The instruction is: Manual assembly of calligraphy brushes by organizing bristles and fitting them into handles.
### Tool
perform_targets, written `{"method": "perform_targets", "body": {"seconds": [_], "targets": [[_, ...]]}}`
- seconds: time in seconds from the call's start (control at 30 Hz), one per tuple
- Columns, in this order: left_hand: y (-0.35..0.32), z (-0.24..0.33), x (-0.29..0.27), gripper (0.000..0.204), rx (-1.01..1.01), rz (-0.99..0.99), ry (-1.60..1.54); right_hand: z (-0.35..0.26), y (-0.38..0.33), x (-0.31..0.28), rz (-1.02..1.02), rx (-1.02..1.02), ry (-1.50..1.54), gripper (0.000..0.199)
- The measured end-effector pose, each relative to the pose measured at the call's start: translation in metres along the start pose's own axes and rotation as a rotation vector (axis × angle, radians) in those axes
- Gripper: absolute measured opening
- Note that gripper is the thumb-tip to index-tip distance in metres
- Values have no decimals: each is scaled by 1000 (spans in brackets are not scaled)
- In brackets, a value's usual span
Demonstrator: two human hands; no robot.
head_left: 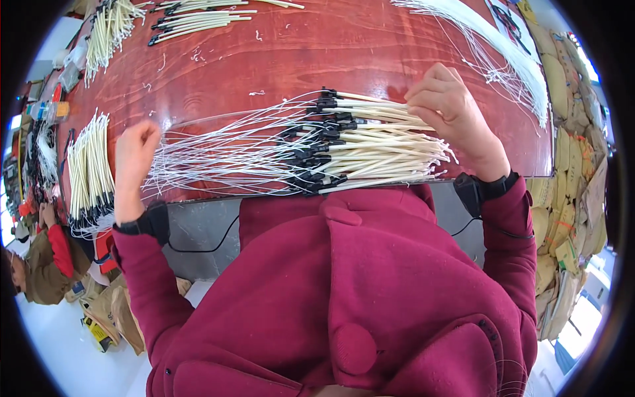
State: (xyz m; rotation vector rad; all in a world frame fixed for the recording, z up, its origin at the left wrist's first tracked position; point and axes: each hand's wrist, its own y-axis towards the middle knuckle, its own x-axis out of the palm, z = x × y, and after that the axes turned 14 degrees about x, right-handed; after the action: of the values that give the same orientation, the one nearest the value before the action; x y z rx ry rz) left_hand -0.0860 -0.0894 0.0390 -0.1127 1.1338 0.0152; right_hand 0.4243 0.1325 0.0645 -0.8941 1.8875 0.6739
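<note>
A wide bundle of cream-coloured sticks [383, 149] lies along the table's near edge, their black ends [321, 159] to the left. Long thin white strings [218, 152] fan leftward from those ends. My right hand [450, 109] is closed at the upper right of the bundle, fingertips pinched at the end of a topmost cream stick [370, 98]. Over the left ends of the strings, my left hand [139, 152] is closed, thumb against curled fingers. A faint thin line runs toward it, but what its fingers hold is too small to make out.
The red table [198, 73] has scraps of string on it. An upright-lying stick bundle [91, 165] sits left, with more sticks [198, 23] at the back. White strings [489, 40] spread far right. Sacks [562, 178] are stacked beyond; another person [49, 258] is at left.
</note>
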Motion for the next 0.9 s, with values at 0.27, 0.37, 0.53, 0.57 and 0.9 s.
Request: {"method": "perform_targets", "body": {"seconds": [0.27, 0.37, 0.53, 0.57, 0.9], "targets": [[44, 126, 19, 69, 567, 79, 211, -4, -26, 3, 50, 44, 8, 36], [82, 233, 45, 100, 825, -186, -28, -3, -28, -4, 192, 73, -95, 45], [89, 300, 110, 125, 911, -342, 177, -7, -41, -13, 371, 127, -42, 46], [88, 305, 114, 129, 904, -404, 256, -6, -48, -11, 377, 153, -42, 46], [90, 305, 124, 125, 835, -419, 247, -7, -65, 15, 434, 230, -63, 41]]}}
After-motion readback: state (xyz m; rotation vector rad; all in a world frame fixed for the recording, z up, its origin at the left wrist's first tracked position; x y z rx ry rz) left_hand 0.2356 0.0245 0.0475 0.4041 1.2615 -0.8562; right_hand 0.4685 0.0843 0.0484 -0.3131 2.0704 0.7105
